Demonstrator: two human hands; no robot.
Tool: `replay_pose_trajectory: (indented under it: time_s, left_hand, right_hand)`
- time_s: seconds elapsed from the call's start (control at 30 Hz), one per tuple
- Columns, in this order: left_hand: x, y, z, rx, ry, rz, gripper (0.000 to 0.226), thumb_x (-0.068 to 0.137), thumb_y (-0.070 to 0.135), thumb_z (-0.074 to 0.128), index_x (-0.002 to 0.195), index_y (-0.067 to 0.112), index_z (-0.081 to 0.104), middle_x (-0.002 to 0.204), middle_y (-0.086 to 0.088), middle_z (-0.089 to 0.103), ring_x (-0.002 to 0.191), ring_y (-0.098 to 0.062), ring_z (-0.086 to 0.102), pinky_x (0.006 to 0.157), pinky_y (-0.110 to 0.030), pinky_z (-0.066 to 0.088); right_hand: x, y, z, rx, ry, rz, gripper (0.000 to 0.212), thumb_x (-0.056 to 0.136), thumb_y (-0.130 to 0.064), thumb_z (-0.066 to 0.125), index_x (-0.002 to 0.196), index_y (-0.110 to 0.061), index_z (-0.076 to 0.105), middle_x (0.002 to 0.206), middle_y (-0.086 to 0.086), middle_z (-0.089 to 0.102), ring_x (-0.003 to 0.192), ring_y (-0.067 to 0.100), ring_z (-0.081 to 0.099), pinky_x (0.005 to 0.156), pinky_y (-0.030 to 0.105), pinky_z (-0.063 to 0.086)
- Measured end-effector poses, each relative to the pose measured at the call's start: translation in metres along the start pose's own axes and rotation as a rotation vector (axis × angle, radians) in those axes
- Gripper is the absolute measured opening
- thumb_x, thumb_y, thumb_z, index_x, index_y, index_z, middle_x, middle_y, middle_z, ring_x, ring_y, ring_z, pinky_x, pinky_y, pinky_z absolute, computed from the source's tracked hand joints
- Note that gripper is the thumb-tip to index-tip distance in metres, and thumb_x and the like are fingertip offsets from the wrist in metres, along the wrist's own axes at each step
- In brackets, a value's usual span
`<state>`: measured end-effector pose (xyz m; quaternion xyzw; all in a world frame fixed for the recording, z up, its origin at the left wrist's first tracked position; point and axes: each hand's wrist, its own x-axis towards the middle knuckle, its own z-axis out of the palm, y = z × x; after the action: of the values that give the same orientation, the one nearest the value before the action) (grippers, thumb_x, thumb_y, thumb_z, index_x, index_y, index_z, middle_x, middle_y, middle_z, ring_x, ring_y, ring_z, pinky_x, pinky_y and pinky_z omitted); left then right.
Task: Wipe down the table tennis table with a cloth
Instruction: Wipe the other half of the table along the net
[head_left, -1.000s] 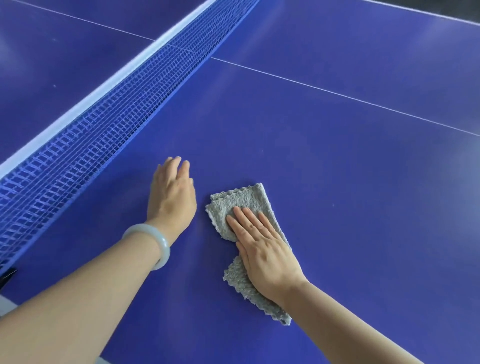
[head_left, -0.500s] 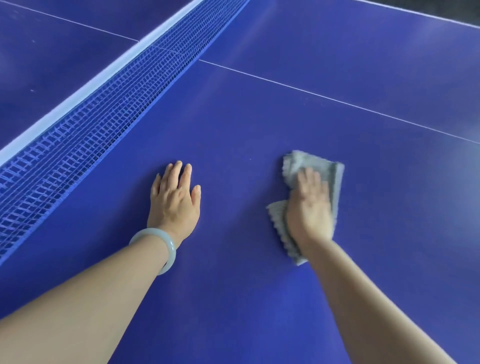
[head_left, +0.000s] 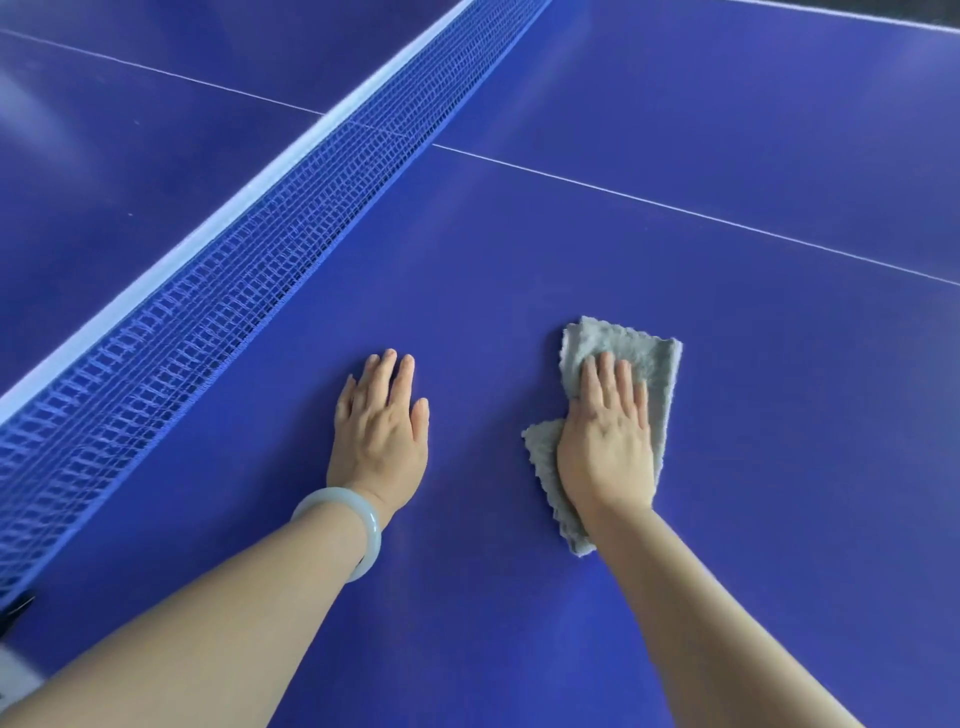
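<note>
Counting first: two hands, one cloth, one net, one bracelet, one table. Right hand (head_left: 608, 447) lies flat on the cloth (head_left: 623, 345), fingers straight and together, pressing it onto the table tennis table (head_left: 779, 415); nothing is curled round it. Cloth is grey, fuzzy microfibre-looking, folded, with scalloped stitched edges; it sticks out beyond the fingertips, to the thumb side and under the wrist. It sits on the near half of the table, well apart from the net (head_left: 234, 291) and short of the thin white centre line (head_left: 675, 208). Left hand (head_left: 382, 436) is flat palm-down on the bare blue surface, fingers straight, holding nothing, just beside the cloth but not touching it. Bracelet (head_left: 358, 525) on the left wrist is a smooth, pale, translucent round bangle. Net is blue square mesh with a white top band, running diagonally. Tabletop is smooth, matte blue, faintly glossy in patches.
</note>
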<state>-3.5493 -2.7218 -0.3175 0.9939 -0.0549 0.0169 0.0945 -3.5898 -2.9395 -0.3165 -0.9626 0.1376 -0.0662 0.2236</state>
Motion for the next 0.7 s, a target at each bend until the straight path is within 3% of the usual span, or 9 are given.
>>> replay_pose_trajectory:
  time_s: [0.1, 0.2, 0.27, 0.4, 0.47, 0.57, 0.63, 0.7]
  left_hand:
    - [-0.001, -0.004, 0.0, -0.013, -0.004, 0.02, 0.053, 0.104, 0.024, 0.026, 0.156, 0.016, 0.022, 0.164, -0.001, 0.014, 0.152, -0.016, 0.008, 0.123, -0.039, 0.008]
    - [-0.002, -0.004, -0.002, -0.043, -0.004, 0.02, 0.054, 0.102, 0.015, 0.03, 0.155, 0.015, 0.023, 0.164, -0.001, 0.014, 0.152, -0.016, 0.008, 0.124, -0.038, 0.008]
    - [-0.001, -0.003, -0.003, -0.061, 0.002, 0.007, 0.052, 0.103, 0.017, 0.03, 0.155, 0.015, 0.026, 0.163, -0.001, 0.018, 0.151, -0.016, 0.011, 0.124, -0.038, 0.009]
    - [0.001, -0.001, -0.003, -0.044, 0.002, -0.013, 0.051, 0.102, 0.022, 0.03, 0.154, 0.017, 0.027, 0.161, 0.0, 0.021, 0.15, -0.017, 0.015, 0.123, -0.039, 0.014]
    - [0.002, -0.002, -0.002, -0.038, -0.004, -0.016, 0.052, 0.102, 0.022, 0.031, 0.154, 0.017, 0.028, 0.161, 0.001, 0.021, 0.15, -0.017, 0.015, 0.123, -0.038, 0.012]
    - [0.002, -0.001, -0.005, -0.024, -0.012, -0.006, 0.053, 0.101, 0.019, 0.034, 0.153, 0.015, 0.028, 0.161, -0.001, 0.021, 0.15, -0.018, 0.015, 0.123, -0.039, 0.012]
    - [0.002, 0.0, -0.006, 0.0, -0.023, -0.004, 0.053, 0.101, 0.02, 0.027, 0.153, 0.015, 0.026, 0.161, -0.003, 0.022, 0.151, -0.019, 0.014, 0.123, -0.039, 0.011]
    - [0.003, 0.002, -0.008, 0.012, -0.027, -0.002, 0.058, 0.098, 0.022, 0.013, 0.154, 0.014, 0.026, 0.159, -0.004, 0.026, 0.15, -0.02, 0.016, 0.123, -0.04, 0.014]
  right_hand:
    - [-0.061, -0.04, 0.024, -0.039, -0.152, -0.421, 0.059, 0.1, -0.019, 0.021, 0.159, -0.016, 0.017, 0.166, -0.002, 0.007, 0.153, 0.013, -0.003, 0.124, 0.032, -0.002]
    - [-0.051, -0.019, 0.011, -0.043, -0.286, -0.722, 0.053, 0.103, -0.021, 0.036, 0.156, -0.019, 0.028, 0.164, -0.004, 0.019, 0.153, 0.012, 0.011, 0.124, 0.034, 0.007]
    - [0.001, 0.009, -0.001, -0.077, -0.26, -0.663, 0.049, 0.106, -0.02, 0.035, 0.155, -0.02, 0.032, 0.163, -0.005, 0.021, 0.152, 0.013, 0.014, 0.125, 0.034, 0.007]
    - [0.101, 0.028, -0.009, -0.086, -0.058, -0.106, 0.05, 0.106, -0.017, 0.027, 0.156, -0.017, 0.027, 0.166, 0.0, 0.016, 0.154, 0.016, 0.007, 0.125, 0.032, 0.0]
    - [0.103, 0.002, 0.006, -0.051, -0.035, -0.025, 0.056, 0.103, -0.013, 0.025, 0.159, -0.015, 0.016, 0.167, 0.0, 0.007, 0.154, 0.016, -0.002, 0.125, 0.032, -0.005]
    - [0.049, -0.049, 0.033, 0.029, -0.1, -0.288, 0.059, 0.1, -0.016, 0.02, 0.159, -0.014, 0.014, 0.167, 0.001, 0.005, 0.153, 0.014, -0.004, 0.124, 0.03, -0.008]
    - [0.006, -0.071, 0.036, 0.001, -0.217, -0.499, 0.057, 0.099, -0.02, 0.022, 0.156, -0.012, 0.028, 0.164, 0.003, 0.02, 0.153, 0.017, 0.01, 0.124, 0.033, 0.002]
    - [-0.003, -0.072, 0.035, 0.005, -0.262, -0.599, 0.053, 0.1, -0.02, 0.03, 0.152, -0.013, 0.038, 0.16, 0.002, 0.03, 0.15, 0.016, 0.021, 0.122, 0.034, 0.01]
